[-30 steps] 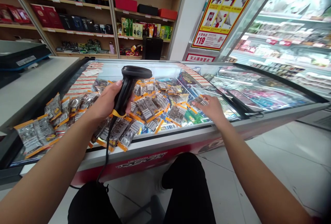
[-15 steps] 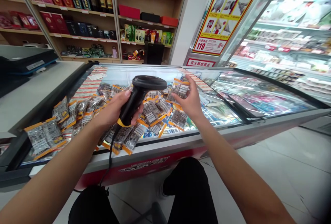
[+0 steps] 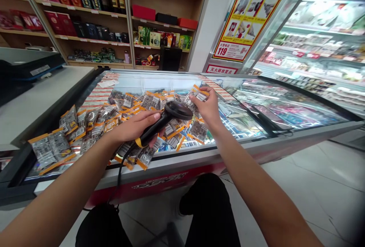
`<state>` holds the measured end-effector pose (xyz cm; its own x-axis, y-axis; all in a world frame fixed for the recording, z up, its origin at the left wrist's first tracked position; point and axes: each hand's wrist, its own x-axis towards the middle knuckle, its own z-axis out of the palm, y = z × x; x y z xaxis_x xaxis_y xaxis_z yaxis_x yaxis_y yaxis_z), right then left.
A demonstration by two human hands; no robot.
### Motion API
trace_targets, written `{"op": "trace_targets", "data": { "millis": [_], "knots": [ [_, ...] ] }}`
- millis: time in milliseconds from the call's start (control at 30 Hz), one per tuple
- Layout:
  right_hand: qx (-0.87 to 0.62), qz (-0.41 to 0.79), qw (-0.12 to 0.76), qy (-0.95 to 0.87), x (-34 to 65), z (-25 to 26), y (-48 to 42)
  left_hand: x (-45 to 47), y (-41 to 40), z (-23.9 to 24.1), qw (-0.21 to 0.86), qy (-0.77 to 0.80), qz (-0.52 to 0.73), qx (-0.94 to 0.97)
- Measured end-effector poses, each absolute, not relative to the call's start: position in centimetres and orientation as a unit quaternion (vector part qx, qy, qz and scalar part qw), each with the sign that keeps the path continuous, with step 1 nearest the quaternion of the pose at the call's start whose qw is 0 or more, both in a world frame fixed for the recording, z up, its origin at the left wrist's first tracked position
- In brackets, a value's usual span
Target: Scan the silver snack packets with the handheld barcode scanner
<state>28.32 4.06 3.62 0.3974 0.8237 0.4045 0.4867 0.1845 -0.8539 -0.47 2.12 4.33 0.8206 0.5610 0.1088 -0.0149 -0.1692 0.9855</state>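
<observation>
"What carries everything?"

"The glass-topped chest freezer [image 3: 270,148]; dozens of orange-edged packets [image 3: 53,150] lie heaped on it, probably because its flat top sits within easy reach."

"And the 2 hands?"

"The left hand [image 3: 139,125] has its fingers wrapped around a corded barcode scanner [image 3: 178,109], its head tipped towards the right hand [image 3: 209,106]. That hand's thumb and fingers pinch 1 held packet [image 3: 191,98] over the heap, apparently to present its label."

"What's hard to make out?"

"The scanner's window faces away, its grip covers some left fingers, the held packet's lower part is hidden, and its print is unreadable."
</observation>
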Motion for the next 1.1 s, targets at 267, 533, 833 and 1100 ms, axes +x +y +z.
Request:
{"op": "trace_targets", "data": {
  "millis": [267, 533, 833, 1100],
  "knots": [
    [-0.636, 0.073, 0.479, -0.6, 30.0, 3.2, 7.0, -0.4, 2.4, 4.7, 0.609, 0.208, 0.318, 0.696],
    [-0.713, -0.004, 0.313, -0.628, 33.1, 2.4, 7.6, -0.8, 3.3, 3.5, 0.604, 0.227, 0.324, 0.692],
    [-0.665, 0.011, 0.371, -0.648, 35.5, -2.1, -2.7, -0.9, 2.9, 4.6, 0.589, 0.243, 0.346, 0.689],
    [-0.524, 0.309, 0.524, -0.596, 28.6, -0.6, -9.4, 3.3, 1.4, 2.8, 0.534, 0.274, 0.442, 0.666]
  ]
}}
